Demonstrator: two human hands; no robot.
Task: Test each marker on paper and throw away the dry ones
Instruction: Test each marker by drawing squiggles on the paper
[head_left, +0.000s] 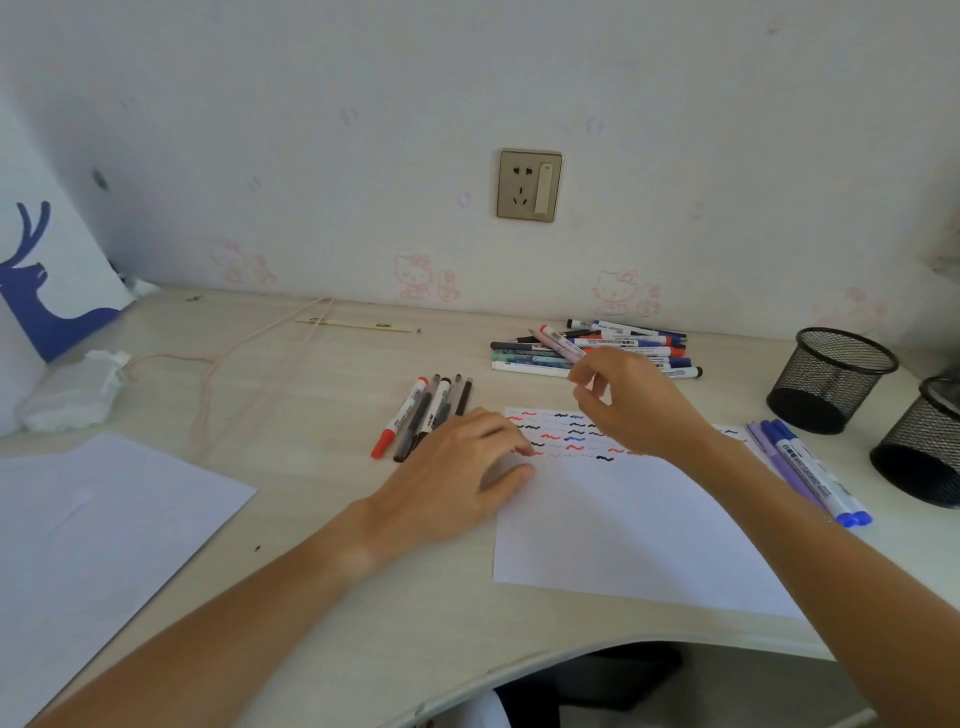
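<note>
Our right hand (631, 402) pinches a pink marker (558, 345) in its fingers (584, 374), long axis slanting up and to the left over the pile of markers (602, 348). The paper (623, 519) lies just below, and our left hand (457, 467) presses its edge flat.

Soft dim daylight, wide-angle edge warping

Pale wall (363, 104) with faint pink cartoon-cat prints, gold-framed socket (529, 185) at centre. Light wood-grain desk (291, 395) runs along the wall, its front edge curved. White panel (47, 270) with a blue deer leans at far left. Soft, even daylight, weak shadows. Dark gap under the desk edge.
</note>
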